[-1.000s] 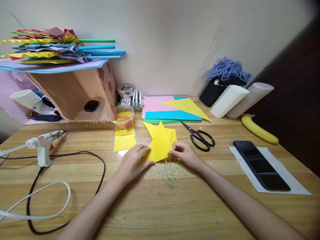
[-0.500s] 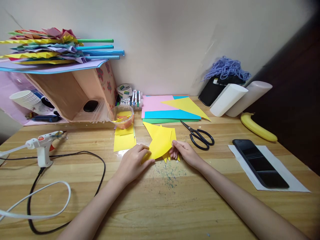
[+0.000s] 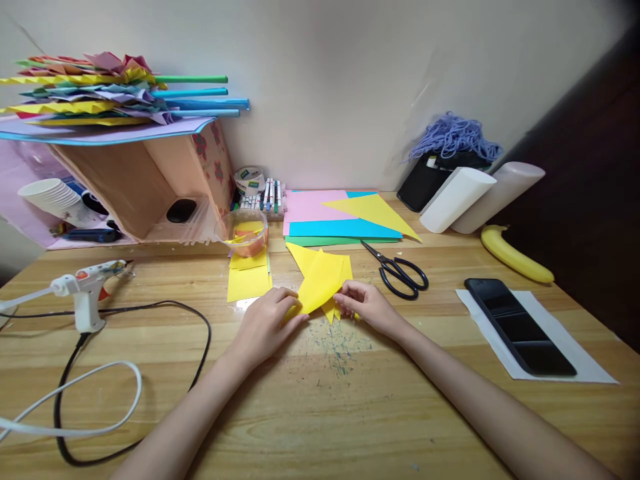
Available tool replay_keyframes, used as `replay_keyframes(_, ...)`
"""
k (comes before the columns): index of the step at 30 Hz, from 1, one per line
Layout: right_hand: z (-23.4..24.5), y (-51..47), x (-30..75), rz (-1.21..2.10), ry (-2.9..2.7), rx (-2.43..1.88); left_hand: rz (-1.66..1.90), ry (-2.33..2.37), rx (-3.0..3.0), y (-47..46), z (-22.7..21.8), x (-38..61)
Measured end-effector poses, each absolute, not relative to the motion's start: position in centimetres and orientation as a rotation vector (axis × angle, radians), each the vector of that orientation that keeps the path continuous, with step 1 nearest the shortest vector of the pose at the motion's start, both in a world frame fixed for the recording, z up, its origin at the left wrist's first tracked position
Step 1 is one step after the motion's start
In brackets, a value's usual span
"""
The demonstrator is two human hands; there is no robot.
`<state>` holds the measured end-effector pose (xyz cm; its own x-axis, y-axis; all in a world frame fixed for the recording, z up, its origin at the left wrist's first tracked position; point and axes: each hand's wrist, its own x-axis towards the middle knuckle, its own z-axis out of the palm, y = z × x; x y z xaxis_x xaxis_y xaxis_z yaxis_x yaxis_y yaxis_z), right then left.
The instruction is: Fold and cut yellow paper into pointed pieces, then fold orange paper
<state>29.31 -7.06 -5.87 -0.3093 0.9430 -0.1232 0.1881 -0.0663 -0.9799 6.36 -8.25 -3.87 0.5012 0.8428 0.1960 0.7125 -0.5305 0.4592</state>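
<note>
Yellow paper [image 3: 323, 277], cut or folded into pointed shapes, lies on the wooden table between my hands. My left hand [image 3: 270, 323] holds its left corner against the table, thumb below and fingers on top. At the paper's right edge, my right hand [image 3: 365, 305] pinches the lifted, curving lower edge between thumb and fingers. Several narrow yellow points stick out beneath that edge. Black-handled scissors [image 3: 400, 272] rest just beyond my right hand. Yellow paper squares [image 3: 249, 285] lie past my left hand, partly under a clear plastic bowl [image 3: 243, 233] with paper scraps in it.
A glue gun [image 3: 90, 297] with looping cables stands at left, near a cardboard box [image 3: 213, 173] topped with paper flowers [image 3: 100, 93]. Coloured sheets [image 3: 345, 229] lie at the back. On the right are a phone [image 3: 520, 327], a banana [image 3: 515, 255] and white rolls [image 3: 457, 200].
My right hand has shifted slightly left along the paper's edge, its fingers now curled more over it. The lower right edge of the paper has curved upward. My left hand stays in place.
</note>
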Motion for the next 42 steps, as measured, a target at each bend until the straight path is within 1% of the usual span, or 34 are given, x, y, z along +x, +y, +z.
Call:
replay_keyframes(11,-5.57,-7.2,29.01,1.311,-1.59,-1.33,0.566,1.32,2.424,-8.44,-3.87,6.43)
replay_keyframes(25,-5.89,-7.13,29.11,1.37,-1.593,-1.294,0.549,1.328,2.44,-8.31,-3.96,6.38)
replay_keyframes(33,-6.27,-6.89,29.08,1.375,-1.54,-1.257,0.602,1.302,2.42,-8.37,-3.75,6.48)
replay_keyframes(42,-6.16,-6.93,29.05,1.36,-1.564,-1.257,0.529,1.325,2.469,-8.65,-3.26,6.58)
